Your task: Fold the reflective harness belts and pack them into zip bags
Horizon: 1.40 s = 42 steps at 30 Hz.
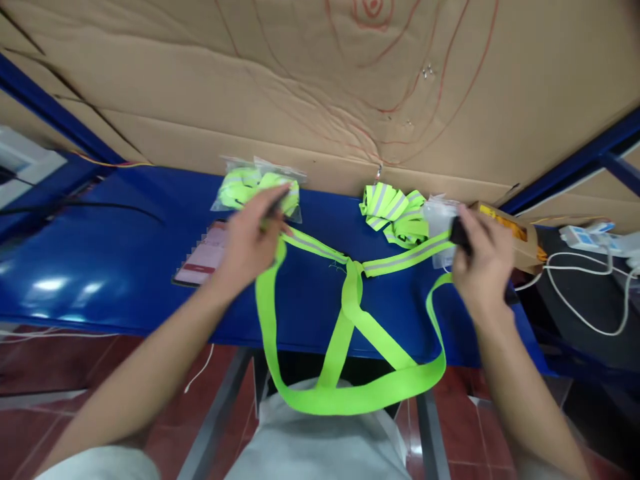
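The left hand (249, 241) hovers over the back-left part of the blue tabletop (100, 273), fingers curled shut around 1 end of a neon strap vest (352, 297). A dark bit shows at the fingertips, too blurred to name. The right hand (484, 261) is near the right edge of the tabletop, fingers closed on the vest's other end, where a black piece (460, 233) sticks out of its grip.

Between the 2 hands the grey-striped band runs taut across the middle of the tabletop. From it the plain neon straps drop over the near edge and hang in a loop in front of the person's lap (the straps cross at about the tabletop's centre).

Along the back edge, against the cardboard wall (320, 87), lie a clear bag (250, 181) with a folded neon vest inside, just behind the left hand, and a loose heap of neon straps (395, 212) to its right. A phone (203, 259) with a pink screen lies flat just left of the left hand. A small cardboard box (520, 243) sits at the back-right corner, partly behind the right hand. Off the right edge, a white power strip (587, 237) and white cables (585, 313) rest on a lower dark surface.
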### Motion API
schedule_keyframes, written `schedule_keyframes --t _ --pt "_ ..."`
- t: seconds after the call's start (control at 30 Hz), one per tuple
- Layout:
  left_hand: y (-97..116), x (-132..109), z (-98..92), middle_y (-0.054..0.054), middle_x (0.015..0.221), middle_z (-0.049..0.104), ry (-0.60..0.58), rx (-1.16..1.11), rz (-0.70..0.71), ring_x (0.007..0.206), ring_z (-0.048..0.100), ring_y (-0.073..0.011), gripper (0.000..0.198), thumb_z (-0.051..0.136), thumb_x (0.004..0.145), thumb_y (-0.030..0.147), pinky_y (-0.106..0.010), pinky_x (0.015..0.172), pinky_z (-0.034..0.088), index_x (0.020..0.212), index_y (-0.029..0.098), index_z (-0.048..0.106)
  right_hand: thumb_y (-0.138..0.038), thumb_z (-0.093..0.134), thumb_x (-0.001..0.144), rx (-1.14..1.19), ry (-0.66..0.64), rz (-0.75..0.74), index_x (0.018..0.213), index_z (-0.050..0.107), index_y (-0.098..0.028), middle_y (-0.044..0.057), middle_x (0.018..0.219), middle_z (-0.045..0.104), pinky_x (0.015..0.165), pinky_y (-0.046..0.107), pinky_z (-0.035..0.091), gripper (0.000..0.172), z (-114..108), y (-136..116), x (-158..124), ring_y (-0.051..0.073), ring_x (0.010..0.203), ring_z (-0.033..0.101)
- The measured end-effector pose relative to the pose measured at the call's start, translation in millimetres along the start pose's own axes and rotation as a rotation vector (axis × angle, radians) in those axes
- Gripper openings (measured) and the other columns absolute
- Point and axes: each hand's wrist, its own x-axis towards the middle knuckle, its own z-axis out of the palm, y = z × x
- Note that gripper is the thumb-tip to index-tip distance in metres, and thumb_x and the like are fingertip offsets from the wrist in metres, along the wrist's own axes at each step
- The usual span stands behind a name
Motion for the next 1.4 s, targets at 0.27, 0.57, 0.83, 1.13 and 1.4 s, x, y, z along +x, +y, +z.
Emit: schedule_keyframes --t 0.27,0.57,0.83,1.13,1.4 --pt "17 -13 93.4 -0.020 0.155 0.052 -0.405 0.633 0.249 0.126 0.067 -0.0298 0.073 0.037 0.088 -0.001 -0.035 0.088 0.064 0.160 0.011 0.036 -0.004 0.056 0.080 0.201 -0.301 -0.198 0.150 0.056 -0.019 0.014 0.135 0.063 0.095 0.044 0.048 0.072 62 -78 10 0.031 0.118 0.058" --pt "8 -19 83.5 -0.018 0.155 0.051 -0.383 0.521 0.264 0.139 0.059 -0.0287 0.072 0.033 0.091 0.000 -0.033 0.097 0.062 0.161 0.017 0.032 -0.003 0.052 0.082 0.267 -0.296 -0.155 0.156 0.047 -0.027 0.013 0.138 0.060 0.097 0.046 0.047 0.077 64 -76 -3 0.032 0.121 0.057" --pt "14 -28 90.1 -0.021 0.150 0.056 -0.359 0.563 0.414 0.133 0.063 -0.0280 0.067 0.029 0.098 0.005 -0.036 0.101 0.061 0.165 0.012 0.021 -0.001 0.047 0.085 0.250 -0.334 -0.163 0.165 0.028 -0.027 0.014 0.141 0.059 0.101 0.049 0.046 0.087 60 -94 -5 0.033 0.125 0.055" --pt "30 -30 87.9 -0.024 0.156 0.049 -0.434 0.560 0.383 0.134 0.063 -0.0294 0.078 0.031 0.098 0.007 -0.036 0.097 0.062 0.167 0.010 -0.004 0.001 0.043 0.082 0.276 -0.397 -0.103 0.168 -0.002 -0.021 0.018 0.148 0.055 0.098 0.049 0.049 0.100 57 -114 -2 0.034 0.122 0.056" --pt "78 -3 16.3 -0.012 0.161 0.045 -0.302 0.352 0.306 0.147 0.048 -0.0365 0.091 0.069 0.085 0.071 -0.055 0.120 0.046 0.160 0.033 0.034 -0.011 0.057 0.075 0.534 -0.224 -0.081 0.154 0.041 -0.025 0.009 0.126 0.070 0.100 0.053 0.053 0.082 2 -90 26 0.032 0.114 0.067"
